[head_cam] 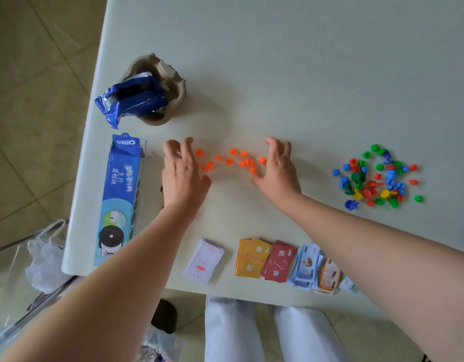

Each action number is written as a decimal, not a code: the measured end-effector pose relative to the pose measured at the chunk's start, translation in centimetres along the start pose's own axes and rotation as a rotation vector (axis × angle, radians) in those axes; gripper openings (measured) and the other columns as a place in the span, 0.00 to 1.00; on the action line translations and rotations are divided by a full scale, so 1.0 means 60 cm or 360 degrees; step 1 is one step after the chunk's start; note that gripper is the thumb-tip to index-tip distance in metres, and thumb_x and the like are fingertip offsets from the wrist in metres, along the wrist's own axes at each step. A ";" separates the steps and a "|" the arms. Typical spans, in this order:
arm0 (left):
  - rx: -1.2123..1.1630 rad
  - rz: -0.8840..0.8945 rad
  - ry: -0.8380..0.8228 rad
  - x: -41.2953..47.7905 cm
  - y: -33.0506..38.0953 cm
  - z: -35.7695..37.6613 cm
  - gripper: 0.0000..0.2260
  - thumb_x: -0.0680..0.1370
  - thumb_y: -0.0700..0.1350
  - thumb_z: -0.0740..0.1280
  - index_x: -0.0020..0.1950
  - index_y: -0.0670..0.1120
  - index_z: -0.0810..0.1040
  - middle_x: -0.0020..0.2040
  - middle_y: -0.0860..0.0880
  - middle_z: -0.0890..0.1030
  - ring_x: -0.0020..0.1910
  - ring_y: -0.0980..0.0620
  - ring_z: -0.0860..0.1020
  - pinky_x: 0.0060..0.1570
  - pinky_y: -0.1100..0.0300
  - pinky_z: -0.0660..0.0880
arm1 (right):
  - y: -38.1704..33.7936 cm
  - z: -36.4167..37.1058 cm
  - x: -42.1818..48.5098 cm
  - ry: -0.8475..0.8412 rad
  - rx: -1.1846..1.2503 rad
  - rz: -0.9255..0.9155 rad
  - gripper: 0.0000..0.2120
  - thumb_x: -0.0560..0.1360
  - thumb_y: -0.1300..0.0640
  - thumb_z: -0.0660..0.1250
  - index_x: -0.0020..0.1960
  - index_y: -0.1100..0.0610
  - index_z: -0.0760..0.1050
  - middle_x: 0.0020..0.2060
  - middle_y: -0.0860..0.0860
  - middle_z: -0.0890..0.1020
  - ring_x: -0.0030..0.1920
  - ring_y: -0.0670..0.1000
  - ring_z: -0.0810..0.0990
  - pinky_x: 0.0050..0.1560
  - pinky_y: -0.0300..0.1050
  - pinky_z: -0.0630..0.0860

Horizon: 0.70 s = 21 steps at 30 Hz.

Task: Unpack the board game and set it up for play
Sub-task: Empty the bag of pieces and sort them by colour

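Several small orange game pieces point(229, 160) lie scattered on the pale table point(304, 74) between my hands. My left hand point(182, 173) hovers at their left end, fingers spread and loosely bent, holding nothing. At the right end my right hand point(276, 165) has its fingers spread and its thumb reaching toward the pieces. A mixed pile of red, blue, green and yellow pieces point(377, 178) sits further right. Along the near edge lie a white card deck point(204, 260), yellow cards point(251, 257), red cards point(278, 261) and stacks of paper money point(315, 270).
A blue Oreo box point(121, 197) lies along the table's left edge. Behind it stands a brown pulp holder point(171, 82) with blue cookie packets point(131, 97). A plastic bag point(45, 259) hangs by the table's left corner. My legs show below the near edge.
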<state>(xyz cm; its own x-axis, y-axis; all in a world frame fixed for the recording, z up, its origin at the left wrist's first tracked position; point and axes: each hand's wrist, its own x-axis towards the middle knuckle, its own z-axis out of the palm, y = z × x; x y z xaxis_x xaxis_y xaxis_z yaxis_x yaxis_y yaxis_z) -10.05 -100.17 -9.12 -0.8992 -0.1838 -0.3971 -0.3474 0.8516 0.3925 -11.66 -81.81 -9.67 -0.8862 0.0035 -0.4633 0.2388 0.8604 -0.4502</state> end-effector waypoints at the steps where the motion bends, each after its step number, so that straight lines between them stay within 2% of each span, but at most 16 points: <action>1: -0.0059 -0.0032 -0.0029 0.001 -0.001 -0.001 0.30 0.68 0.38 0.70 0.68 0.46 0.66 0.61 0.43 0.64 0.50 0.44 0.72 0.44 0.57 0.71 | -0.004 0.002 0.002 -0.0013 -0.0007 0.0020 0.33 0.67 0.65 0.70 0.69 0.59 0.63 0.61 0.58 0.66 0.53 0.58 0.79 0.52 0.48 0.75; 3: -0.0140 -0.0045 -0.0049 0.003 -0.002 0.000 0.26 0.69 0.39 0.69 0.66 0.46 0.67 0.61 0.44 0.67 0.44 0.47 0.71 0.42 0.60 0.66 | -0.019 0.005 0.005 -0.0014 -0.0006 0.0010 0.30 0.68 0.66 0.68 0.69 0.59 0.64 0.61 0.58 0.67 0.52 0.60 0.78 0.51 0.48 0.72; 9: -0.0273 0.0027 -0.0065 0.010 -0.013 -0.001 0.17 0.75 0.44 0.69 0.62 0.45 0.72 0.58 0.44 0.71 0.47 0.43 0.76 0.44 0.61 0.64 | -0.075 0.029 0.017 -0.0080 0.0123 -0.0197 0.25 0.70 0.69 0.66 0.67 0.59 0.69 0.59 0.58 0.71 0.52 0.59 0.79 0.54 0.47 0.72; 13: -0.0288 0.0068 -0.0059 0.012 -0.020 -0.006 0.16 0.73 0.38 0.68 0.61 0.45 0.74 0.56 0.44 0.72 0.48 0.42 0.77 0.45 0.59 0.66 | -0.114 0.052 0.023 -0.0177 0.0114 -0.0310 0.24 0.70 0.69 0.65 0.65 0.60 0.71 0.58 0.60 0.71 0.53 0.63 0.77 0.55 0.51 0.72; 17: -0.0319 -0.0007 -0.0030 0.018 -0.030 -0.015 0.15 0.74 0.39 0.68 0.61 0.45 0.75 0.57 0.44 0.72 0.48 0.42 0.77 0.47 0.57 0.68 | -0.132 0.064 0.024 -0.0183 0.0134 -0.0316 0.24 0.71 0.69 0.65 0.66 0.59 0.71 0.58 0.59 0.72 0.53 0.63 0.77 0.54 0.49 0.71; 21: -0.0281 0.0024 -0.0067 0.019 -0.032 -0.018 0.18 0.73 0.37 0.66 0.62 0.45 0.73 0.58 0.43 0.71 0.47 0.41 0.76 0.46 0.57 0.68 | -0.128 0.060 0.017 -0.0185 0.0195 -0.0342 0.29 0.69 0.70 0.64 0.69 0.56 0.69 0.58 0.58 0.72 0.53 0.61 0.78 0.54 0.49 0.73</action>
<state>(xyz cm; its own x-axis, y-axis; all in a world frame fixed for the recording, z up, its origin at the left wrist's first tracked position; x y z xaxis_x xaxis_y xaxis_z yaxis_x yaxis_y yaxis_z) -10.68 -102.53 -9.40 -0.8940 -0.1476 -0.4231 -0.3786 0.7538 0.5370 -12.97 -90.22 -9.44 -0.8719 -0.2371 -0.4285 0.1027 0.7671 -0.6333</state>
